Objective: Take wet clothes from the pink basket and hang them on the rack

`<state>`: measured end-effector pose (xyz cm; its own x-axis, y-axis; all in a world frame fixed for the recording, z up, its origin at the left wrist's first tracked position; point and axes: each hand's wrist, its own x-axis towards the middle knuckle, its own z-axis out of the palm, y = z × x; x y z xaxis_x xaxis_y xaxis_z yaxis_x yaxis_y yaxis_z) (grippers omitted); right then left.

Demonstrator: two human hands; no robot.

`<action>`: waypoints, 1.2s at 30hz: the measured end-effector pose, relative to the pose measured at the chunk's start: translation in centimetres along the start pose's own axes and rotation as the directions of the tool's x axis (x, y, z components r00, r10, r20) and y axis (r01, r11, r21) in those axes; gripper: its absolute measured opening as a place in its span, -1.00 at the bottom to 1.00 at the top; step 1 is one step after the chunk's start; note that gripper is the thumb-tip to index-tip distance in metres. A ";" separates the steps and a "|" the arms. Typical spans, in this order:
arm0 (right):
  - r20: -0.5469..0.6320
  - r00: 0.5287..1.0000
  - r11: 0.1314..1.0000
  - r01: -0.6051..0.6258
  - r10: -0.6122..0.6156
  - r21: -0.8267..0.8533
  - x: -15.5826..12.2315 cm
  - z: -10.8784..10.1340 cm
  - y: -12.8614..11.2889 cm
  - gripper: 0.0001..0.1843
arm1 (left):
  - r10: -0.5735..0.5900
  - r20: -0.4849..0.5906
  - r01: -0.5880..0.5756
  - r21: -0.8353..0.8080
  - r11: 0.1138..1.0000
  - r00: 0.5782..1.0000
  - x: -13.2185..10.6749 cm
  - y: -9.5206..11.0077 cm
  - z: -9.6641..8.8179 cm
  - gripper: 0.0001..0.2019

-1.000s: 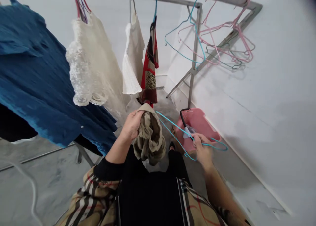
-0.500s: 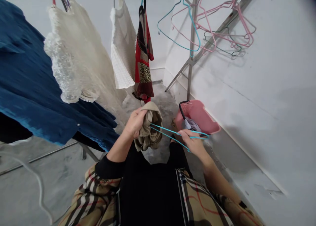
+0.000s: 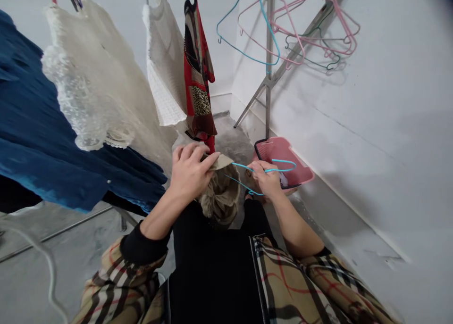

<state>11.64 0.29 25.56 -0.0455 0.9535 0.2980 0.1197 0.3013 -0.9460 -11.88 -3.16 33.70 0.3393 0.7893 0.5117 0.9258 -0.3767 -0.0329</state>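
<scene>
Bunched khaki cloth, a garment (image 3: 222, 192) whose exact kind I cannot make out, hangs in front of my legs. My left hand (image 3: 191, 170) grips its upper edge, thumb along the rim and fingers bent over it. In my right hand (image 3: 264, 178) is a light blue wire hanger (image 3: 285, 162), held near its neck with the hook pointing right. The hanger's far end goes inside the opening of the khaki garment, where the cloth hides it.
A pink basket (image 3: 300, 170) with some cloth inside stands by the wall. Empty hangers (image 3: 247, 55) hang from a metal rack (image 3: 268, 97). A blue garment (image 3: 46, 126), a lacy cream one (image 3: 102, 78), a white one (image 3: 164, 64) and a red patterned one (image 3: 200, 83) hang at left.
My left hand has turned over, back upward, along the garment's rim. The hanger sits deeper in the cloth, and my right hand has come slightly left and up.
</scene>
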 end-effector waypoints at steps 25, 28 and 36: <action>0.328 0.922 0.630 0.381 -0.206 -0.676 -3.0 -1.3 11.5 -0.79 | -0.349 0.067 0.348 -0.363 0.864 0.935 -2.1 -4.8 1.8 -0.57; 0.300 0.906 0.652 0.422 -0.297 -0.630 -2.6 -2.8 11.8 -0.76 | -0.403 0.036 0.372 -0.466 0.803 0.914 -2.5 -6.0 2.4 -0.59; 0.207 0.890 0.653 0.441 -0.406 -0.616 -1.9 -4.2 11.6 -0.74 | -0.514 0.067 0.434 -0.634 0.640 0.855 -3.1 -7.5 2.5 -0.73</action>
<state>17.28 2.01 14.61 -0.2946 0.7249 0.6227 0.6687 0.6219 -0.4076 -19.42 -1.52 30.21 -0.1740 0.9010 0.3975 0.6340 -0.2064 0.7453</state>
